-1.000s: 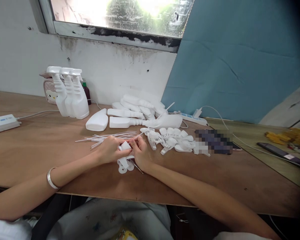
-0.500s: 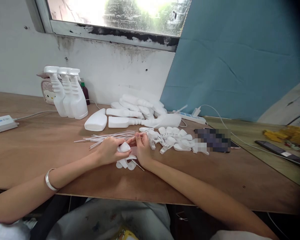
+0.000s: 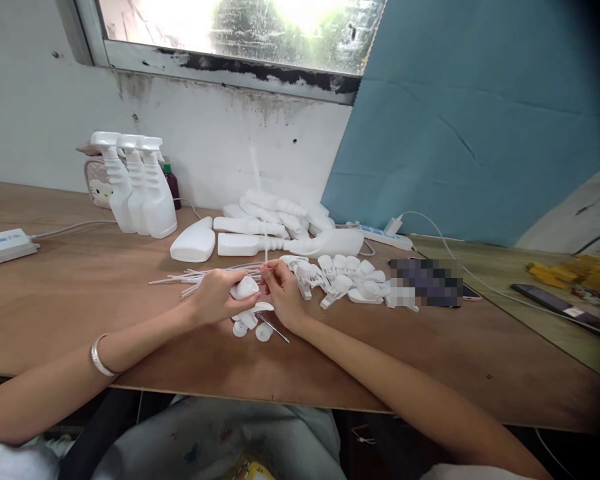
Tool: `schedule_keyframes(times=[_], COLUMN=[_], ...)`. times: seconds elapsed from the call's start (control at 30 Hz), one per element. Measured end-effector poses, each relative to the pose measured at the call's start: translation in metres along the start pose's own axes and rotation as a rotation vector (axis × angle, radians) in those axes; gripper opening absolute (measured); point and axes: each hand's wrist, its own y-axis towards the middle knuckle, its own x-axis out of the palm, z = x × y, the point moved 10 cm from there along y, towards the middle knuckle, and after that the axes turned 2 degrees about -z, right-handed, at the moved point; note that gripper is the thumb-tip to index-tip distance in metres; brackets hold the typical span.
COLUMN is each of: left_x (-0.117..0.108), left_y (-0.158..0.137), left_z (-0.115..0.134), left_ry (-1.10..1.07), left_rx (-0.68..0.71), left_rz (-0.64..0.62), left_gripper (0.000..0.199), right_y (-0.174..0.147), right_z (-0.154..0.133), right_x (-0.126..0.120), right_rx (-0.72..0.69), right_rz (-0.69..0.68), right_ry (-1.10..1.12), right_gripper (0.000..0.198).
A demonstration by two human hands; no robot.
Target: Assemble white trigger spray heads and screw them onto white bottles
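My left hand (image 3: 220, 295) is closed around a white spray bottle trigger head (image 3: 245, 288). Close beside it, my right hand (image 3: 281, 287) pinches a thin white plastic tube (image 3: 266, 248) between thumb and fingers. The tube points up and away, and its lower end is hidden at the fingertips. Below my hands lie small white round caps (image 3: 264, 332), other white plastic pieces (image 3: 247, 319) and a thin metal rod-like tool (image 3: 279, 331). A bundle of white tubes (image 3: 183, 279) rests left of my hands. More white trigger heads (image 3: 336, 290) are heaped to the right.
Three assembled spray bottles (image 3: 157, 200) stand back left by a dark bottle (image 3: 171, 185). White empty bottles (image 3: 250, 244) lie piled against the wall. Phones (image 3: 425, 280) and a power strip (image 3: 385, 237) with cables are at right; another power strip (image 3: 5, 247) is far left.
The tube in my right hand has swung from slanting right to standing nearly upright near the trigger head. My left hand has tilted the head slightly and moved a little left.
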Motion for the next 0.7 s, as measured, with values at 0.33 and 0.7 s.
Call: schedule_keyframes(times=[0.33, 0.7], left_x=[-0.004, 0.002], left_y=[-0.003, -0.003], left_z=[0.012, 0.01], left_ry=[-0.127, -0.091], left_rx=[0.107, 0.1], left_rz=[0.009, -0.03], left_gripper=[0.025, 0.027], right_y=[0.011, 0.013], right_z=[0.003, 0.002], right_x=[0.009, 0.003], right_rx=[-0.125, -0.151], right_rz=[-0.19, -0.083], right_ry=[-0.278, -0.493], right_gripper=[0.019, 0.028])
